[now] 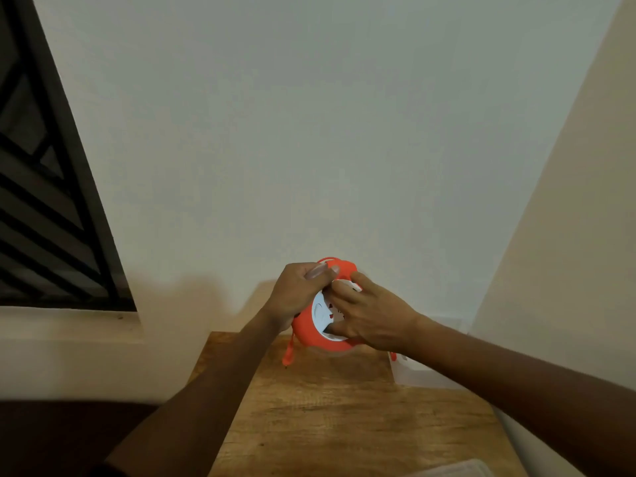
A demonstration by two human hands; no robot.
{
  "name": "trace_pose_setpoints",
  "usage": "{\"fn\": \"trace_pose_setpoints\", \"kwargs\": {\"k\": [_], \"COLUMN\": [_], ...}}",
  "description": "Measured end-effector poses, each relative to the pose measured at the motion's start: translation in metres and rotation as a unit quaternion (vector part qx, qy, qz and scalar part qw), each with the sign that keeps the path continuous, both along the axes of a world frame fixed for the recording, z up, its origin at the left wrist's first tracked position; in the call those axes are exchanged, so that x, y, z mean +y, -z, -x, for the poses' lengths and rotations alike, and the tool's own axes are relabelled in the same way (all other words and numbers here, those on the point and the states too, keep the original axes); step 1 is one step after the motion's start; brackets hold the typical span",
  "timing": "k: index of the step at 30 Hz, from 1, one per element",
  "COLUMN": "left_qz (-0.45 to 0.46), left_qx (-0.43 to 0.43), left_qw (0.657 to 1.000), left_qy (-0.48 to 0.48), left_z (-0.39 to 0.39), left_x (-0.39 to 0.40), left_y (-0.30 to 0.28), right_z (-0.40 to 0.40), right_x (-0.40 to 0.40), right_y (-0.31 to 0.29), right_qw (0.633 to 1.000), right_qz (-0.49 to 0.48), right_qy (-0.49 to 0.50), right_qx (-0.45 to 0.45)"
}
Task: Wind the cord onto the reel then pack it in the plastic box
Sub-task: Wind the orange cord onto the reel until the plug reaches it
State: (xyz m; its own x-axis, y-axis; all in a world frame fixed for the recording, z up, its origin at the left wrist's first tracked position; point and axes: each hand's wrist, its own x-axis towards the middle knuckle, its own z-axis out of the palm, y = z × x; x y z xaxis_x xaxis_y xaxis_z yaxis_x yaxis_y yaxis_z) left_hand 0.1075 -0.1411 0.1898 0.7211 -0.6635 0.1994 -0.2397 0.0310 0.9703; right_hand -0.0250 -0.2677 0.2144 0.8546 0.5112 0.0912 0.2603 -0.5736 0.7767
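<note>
Reel: an orange reel (304,330) with a white centre face is held up above the far end of the wooden table (344,418), tilted so the white face is turned toward the camera.
Left hand: the left hand (296,297) is closed around the reel's upper left rim, with the fingers curled over the top edge.
Right hand: the right hand (370,318) is laid over the right side of the white face, fingers spread and pressed on it; the reel is gripped from that side.
Cord: a short orange cord (288,352) end is seen hanging from the lower left of the reel, with its tip just above the table. Whether the rest is wound on cannot be told.
Plastic box: a clear plastic box (409,371) is seen on the table to the right, partly hidden behind the right forearm.
Lid: a translucent lid-like piece (457,469) is seen at the near edge of the table.
Surroundings: a pale wall is seen behind, and a dark barred window (44,201) at the left.
</note>
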Motion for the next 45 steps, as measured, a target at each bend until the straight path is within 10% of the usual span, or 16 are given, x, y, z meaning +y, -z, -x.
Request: {"fn": "trace_pose_setpoints", "kwargs": {"k": [15,22,31,35,42,45], "left_qz": [-0.064,0.085,0.124,0.131,0.146,0.143], "left_qx": [0.018,0.168,0.137,0.112,0.101,0.104], "left_qw": [0.997,0.977,0.973,0.972,0.960,0.961], "left_qy": [0.040,-0.097,-0.137,-0.159,-0.217,-0.210], "left_z": [-0.024,-0.016,-0.007,0.001,0.031,0.030], "left_x": [0.013,-0.001,-0.006,-0.014,-0.031,-0.032], "left_y": [-0.004,0.009,0.021,0.023,0.032,0.036], "right_z": [-0.020,-0.038,-0.040,-0.037,-0.036,-0.032], "right_x": [0.014,0.015,0.023,0.022,0.021,0.021], "right_y": [-0.002,-0.004,0.023,0.034,0.042,0.049], "right_qw": [0.999,0.907,0.876,0.822,0.566,0.540], "right_qz": [0.009,-0.335,-0.386,-0.471,-0.742,-0.772], "right_qy": [0.029,0.247,0.273,0.290,0.343,0.325], "right_qx": [0.045,-0.055,-0.099,-0.133,-0.104,-0.085]}}
